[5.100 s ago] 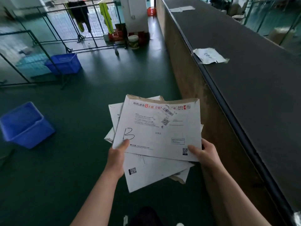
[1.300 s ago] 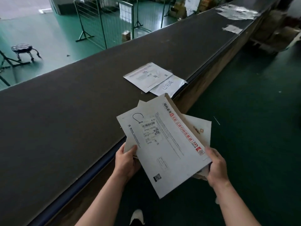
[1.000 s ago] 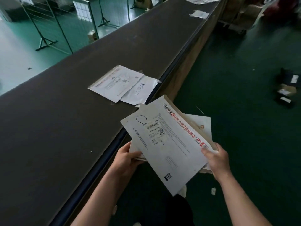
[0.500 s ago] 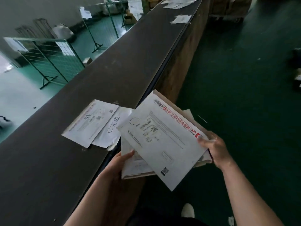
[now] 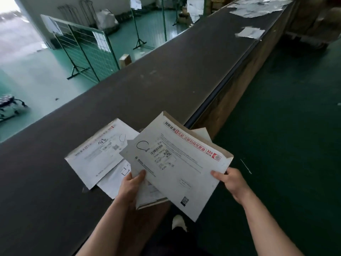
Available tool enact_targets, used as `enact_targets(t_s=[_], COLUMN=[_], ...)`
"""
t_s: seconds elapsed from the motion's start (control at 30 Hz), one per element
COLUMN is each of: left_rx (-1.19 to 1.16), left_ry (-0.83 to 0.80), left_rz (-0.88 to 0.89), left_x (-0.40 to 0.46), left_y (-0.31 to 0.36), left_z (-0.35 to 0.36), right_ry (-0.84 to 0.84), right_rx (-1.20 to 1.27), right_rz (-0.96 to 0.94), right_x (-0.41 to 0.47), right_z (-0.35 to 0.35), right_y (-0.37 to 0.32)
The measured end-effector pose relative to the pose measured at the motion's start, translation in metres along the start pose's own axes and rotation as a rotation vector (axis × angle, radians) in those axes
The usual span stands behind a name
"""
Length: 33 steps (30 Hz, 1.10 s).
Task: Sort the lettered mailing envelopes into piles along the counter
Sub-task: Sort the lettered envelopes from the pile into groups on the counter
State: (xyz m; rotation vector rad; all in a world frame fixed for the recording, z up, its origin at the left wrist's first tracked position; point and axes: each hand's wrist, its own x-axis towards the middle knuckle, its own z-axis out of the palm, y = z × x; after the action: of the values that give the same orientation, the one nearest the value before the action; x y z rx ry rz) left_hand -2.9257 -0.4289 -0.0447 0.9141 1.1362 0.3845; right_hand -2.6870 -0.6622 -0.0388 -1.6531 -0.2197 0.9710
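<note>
I hold a stack of white mailing envelopes point(image 5: 147, 195) over the counter's near edge. My left hand point(image 5: 132, 187) grips the stack from below, thumb on top. My right hand point(image 5: 230, 180) pinches the right edge of the top envelope point(image 5: 180, 163), which bears a handwritten C and a red printed strip. On the dark counter point(image 5: 166, 85), just left of the stack, lies a pile: an envelope marked C point(image 5: 99, 154) on top of a white sheet point(image 5: 114, 179).
Farther along the counter lie a single envelope point(image 5: 250, 32) and a spread of several more point(image 5: 258, 6) at the far end. Green wire racks point(image 5: 83, 47) stand beyond the counter. Dark green floor point(image 5: 286, 126) lies to my right.
The view has swung along the counter and I have come up to the C pile. The held stack now sits right beside it, with both hands' holds unchanged.
</note>
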Motion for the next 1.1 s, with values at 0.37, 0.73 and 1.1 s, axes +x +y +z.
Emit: enact_targets(t_s=[0.37, 0.73, 1.1], left_rx=[-0.088, -0.269, -0.478], left_ry=[0.367, 0.740, 0.943], left_rz=[0.039, -0.105, -0.137], left_x=[0.073, 0.001, -0.035], left_y=[0.064, 0.012, -0.043], left_z=[-0.063, -0.038, 0.018], right_ry=[0.087, -0.411, -0.308], right_rx=[-0.018, -0.045, -0.380], right_rz=[-0.097, 0.118, -0.033], right_x=[0.190, 0.308, 0.327], right_z=[0.072, 0.194, 0.254], right_y=[-0.136, -0.170, -0.152])
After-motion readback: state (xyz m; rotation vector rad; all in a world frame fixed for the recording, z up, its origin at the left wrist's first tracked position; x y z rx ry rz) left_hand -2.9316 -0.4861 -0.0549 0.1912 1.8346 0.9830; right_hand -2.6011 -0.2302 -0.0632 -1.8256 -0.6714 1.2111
